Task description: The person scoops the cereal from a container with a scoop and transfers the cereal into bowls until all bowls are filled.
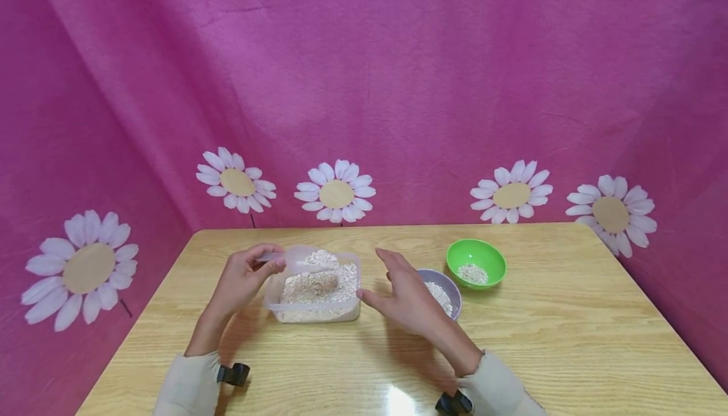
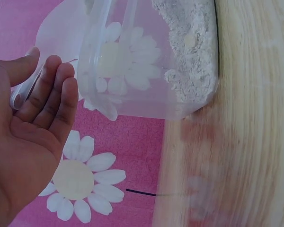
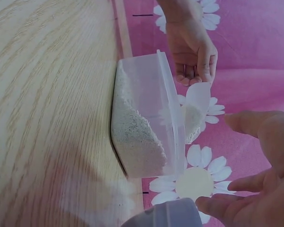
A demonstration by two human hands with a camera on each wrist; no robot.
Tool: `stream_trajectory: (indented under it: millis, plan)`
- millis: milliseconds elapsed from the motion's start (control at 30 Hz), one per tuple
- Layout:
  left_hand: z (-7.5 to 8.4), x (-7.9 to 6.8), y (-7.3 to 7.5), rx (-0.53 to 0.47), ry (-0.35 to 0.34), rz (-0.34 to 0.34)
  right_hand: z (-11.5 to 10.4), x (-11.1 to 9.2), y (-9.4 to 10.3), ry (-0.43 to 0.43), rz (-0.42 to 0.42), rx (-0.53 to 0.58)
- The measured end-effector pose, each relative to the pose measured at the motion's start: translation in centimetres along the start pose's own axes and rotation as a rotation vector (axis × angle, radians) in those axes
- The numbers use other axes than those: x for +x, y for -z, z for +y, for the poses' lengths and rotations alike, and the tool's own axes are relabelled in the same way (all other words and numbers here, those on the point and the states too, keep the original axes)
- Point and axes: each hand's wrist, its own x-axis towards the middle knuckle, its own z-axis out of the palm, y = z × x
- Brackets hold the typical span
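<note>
My left hand [image 1: 243, 279] pinches the handle of a translucent scoop [image 1: 297, 260], which carries a heap of oat flakes [image 1: 321, 258] above a clear plastic container [image 1: 316, 315]. Oats fill much of that container and slope up to one side, as the right wrist view shows. Thumb and fingers meet on the scoop handle [image 2: 22, 97] in the left wrist view. My right hand [image 1: 406, 296] is spread, thumb near the container's right edge, holding nothing. Partly behind it sits a purple-grey bowl [image 1: 458, 299] with some oats inside.
A green bowl [image 1: 493, 258] with a few oats stands behind and right of the purple-grey one. All stand on a wooden table [image 1: 569, 315]. A pink cloth [image 1: 398, 87] with daisies hangs along the table's back and sides.
</note>
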Motion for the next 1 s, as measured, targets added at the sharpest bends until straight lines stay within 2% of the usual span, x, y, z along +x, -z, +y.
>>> stream_trajectory:
  millis: [267,500,767,1000]
  plan:
    - [0.2,0.0,0.1,-0.032,-0.005,0.014,0.1,-0.2,0.6,-0.008,-0.007,-0.013]
    - [0.9,0.7,-0.8,-0.085,-0.022,0.012,1.6,-1.0,2.7,-0.017,-0.008,-0.099]
    - [2.2,2.1,-3.5,-0.146,-0.064,-0.021,4.1,-2.0,5.7,-0.003,0.072,-0.113]
    - [3.7,3.0,-6.7,-0.178,-0.089,-0.054,5.7,-2.9,8.0,-0.028,0.086,-0.11]
